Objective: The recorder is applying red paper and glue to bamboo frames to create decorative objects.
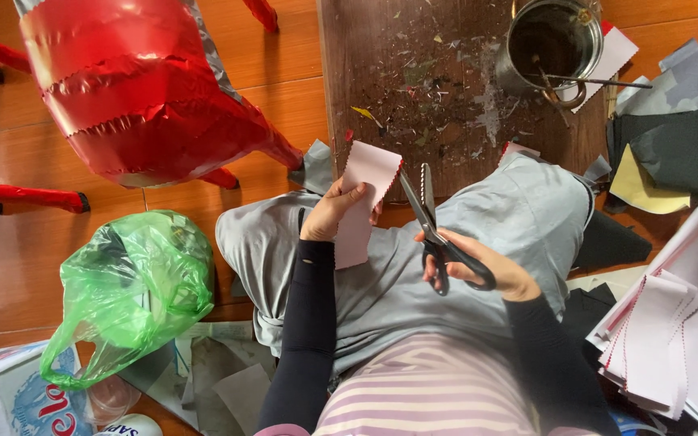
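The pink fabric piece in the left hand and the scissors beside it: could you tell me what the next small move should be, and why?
Probably bring the open scissors onto the right edge of the pink fabric piece and close them. The right hand holds the blades parted just beside that edge, not touching it, while the left hand holds the piece upright over the lap.

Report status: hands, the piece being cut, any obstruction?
Left hand holds pink fabric piece upright. Right hand grips scissors, blades open beside its edge. Nothing between them.
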